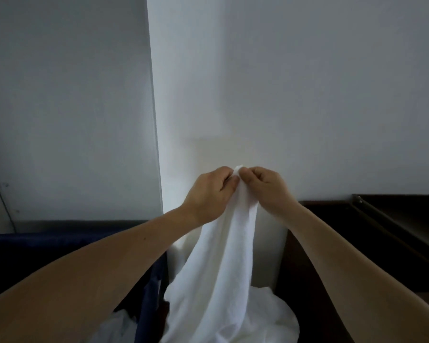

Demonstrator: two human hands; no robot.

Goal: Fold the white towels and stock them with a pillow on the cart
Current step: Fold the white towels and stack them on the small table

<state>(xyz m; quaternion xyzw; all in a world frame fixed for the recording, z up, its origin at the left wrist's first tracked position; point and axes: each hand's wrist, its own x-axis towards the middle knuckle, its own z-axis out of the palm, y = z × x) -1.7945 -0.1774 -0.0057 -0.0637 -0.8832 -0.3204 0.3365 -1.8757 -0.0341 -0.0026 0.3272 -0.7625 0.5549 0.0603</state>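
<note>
Centre of frame: left hand (209, 194) and right hand (270, 189) side by side, nearly touching, both pinching the top edge of a white towel (221, 263). Towel hangs straight down from the fingers toward bottom centre, bunching on more white cloth (278, 315). Dark blue fabric (35, 246) lower left; dark wooden surface (391, 219) right.

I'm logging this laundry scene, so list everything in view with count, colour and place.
white towel: 1, white, centre, hanging from both hands
loose white linen: count unclear, white, bottom edge
fabric bag: 1, dark blue, lower left
wooden unit: 1, dark brown, lower right
wall: 1, pale grey, background
left hand: 1, centre, pinches towel's top
right hand: 1, centre, pinches towel's top
</note>
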